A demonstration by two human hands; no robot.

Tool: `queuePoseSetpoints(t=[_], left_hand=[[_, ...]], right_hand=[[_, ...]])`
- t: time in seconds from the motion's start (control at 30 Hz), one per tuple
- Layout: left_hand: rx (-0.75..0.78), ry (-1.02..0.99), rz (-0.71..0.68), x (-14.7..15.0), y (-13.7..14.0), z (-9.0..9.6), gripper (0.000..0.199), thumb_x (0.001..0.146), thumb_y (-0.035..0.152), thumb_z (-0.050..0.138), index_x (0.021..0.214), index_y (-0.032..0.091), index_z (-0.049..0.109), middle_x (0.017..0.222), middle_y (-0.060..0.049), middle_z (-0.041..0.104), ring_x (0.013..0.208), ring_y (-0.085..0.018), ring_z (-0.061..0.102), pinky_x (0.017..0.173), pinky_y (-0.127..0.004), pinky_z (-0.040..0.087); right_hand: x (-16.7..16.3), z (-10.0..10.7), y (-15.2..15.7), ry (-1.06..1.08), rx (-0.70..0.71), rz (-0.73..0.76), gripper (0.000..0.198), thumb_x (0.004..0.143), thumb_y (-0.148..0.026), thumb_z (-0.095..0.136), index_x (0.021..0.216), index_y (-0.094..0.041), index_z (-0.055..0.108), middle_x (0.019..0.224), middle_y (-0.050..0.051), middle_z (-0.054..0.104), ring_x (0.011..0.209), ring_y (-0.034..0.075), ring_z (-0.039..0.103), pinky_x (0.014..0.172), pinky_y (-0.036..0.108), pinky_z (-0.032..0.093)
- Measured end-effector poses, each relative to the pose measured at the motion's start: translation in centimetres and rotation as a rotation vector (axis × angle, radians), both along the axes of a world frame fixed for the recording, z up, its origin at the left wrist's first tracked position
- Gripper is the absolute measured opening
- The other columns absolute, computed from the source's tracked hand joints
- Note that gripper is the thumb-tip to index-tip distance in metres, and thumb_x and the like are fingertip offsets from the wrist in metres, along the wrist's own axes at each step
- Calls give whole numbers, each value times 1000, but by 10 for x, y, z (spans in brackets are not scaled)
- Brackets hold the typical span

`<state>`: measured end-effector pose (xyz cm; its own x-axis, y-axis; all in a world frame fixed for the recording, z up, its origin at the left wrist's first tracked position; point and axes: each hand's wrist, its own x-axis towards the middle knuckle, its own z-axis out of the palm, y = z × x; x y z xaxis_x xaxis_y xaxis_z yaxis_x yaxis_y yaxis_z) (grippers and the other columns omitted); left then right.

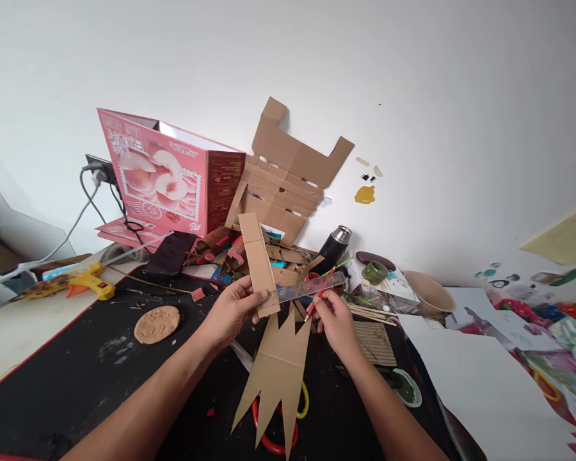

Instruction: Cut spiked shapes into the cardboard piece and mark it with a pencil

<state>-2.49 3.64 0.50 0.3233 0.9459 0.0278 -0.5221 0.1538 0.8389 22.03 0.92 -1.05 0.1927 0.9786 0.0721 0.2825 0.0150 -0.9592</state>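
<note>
White wall [436, 77] at the back, and pushed up against it one seriously cluttered craft table with a black mat [81, 390] on top. Big pink box [166, 173] with peaches on it stands at the back left, next to a large flattened carton [288, 169] leaning on the wall.

Left hand [234, 302] has a cardboard strip [256, 256] pinched near its bottom end, thumb on the front, strip tilted a bit to the left. Right hand [336, 320] is gripping a red pencil [312, 309], with its tip pointing down and left. Clear ruler [312, 288] bridges the gap between strip and right hand; honestly can't tell which fingers are holding it.

Just below both hands is a spiky cardboard cutout [279, 365], jagged at both ends, with a red loop [295, 438] and a yellow loop [306, 403] peeking out from under it.

Over on the left: a round tan slab [157, 324], a yellow glue gun [84, 282] and a dark phone [170, 253]. Behind the right hand, a black flask [335, 250] leans over, with a green jar [374, 273] and a bowl [429, 291] further right.
</note>
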Motion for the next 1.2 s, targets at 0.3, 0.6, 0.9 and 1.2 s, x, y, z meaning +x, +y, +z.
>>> queuePoseSetpoints(t=[0.3,0.6,0.9,1.2], left_hand=[[-12,34,32,0,1,2,52,61,43,102,97,15,78,76,-1,71,53,-9,54,39,-19,40],[5,59,12,1,1,-2,51,64,43,100,99,14,78,76,-2,72,53,-10,56,40,-20,42],[21,64,8,1,0,-2,49,65,43,99,99,15,78,75,-2,72,54,-11,57,41,-19,42],[43,104,-2,2,-1,0,47,66,45,98,96,15,77,74,-3,72,54,-12,57,41,-21,42]], right_hand=[[1,-7,-30,-19,-23,58,39,88,-59,75,82,-22,64,64,0,66,52,17,57,45,25,40],[5,-9,-30,27,-2,-10,44,85,-64,76,87,-21,68,62,-1,64,57,19,59,56,29,47],[10,-8,-38,100,-81,-51,56,78,-69,77,96,-17,73,52,-7,49,46,14,43,44,24,28],[-1,2,-56,131,-125,27,63,81,-69,77,116,-17,72,55,-7,56,39,9,36,40,21,25]])
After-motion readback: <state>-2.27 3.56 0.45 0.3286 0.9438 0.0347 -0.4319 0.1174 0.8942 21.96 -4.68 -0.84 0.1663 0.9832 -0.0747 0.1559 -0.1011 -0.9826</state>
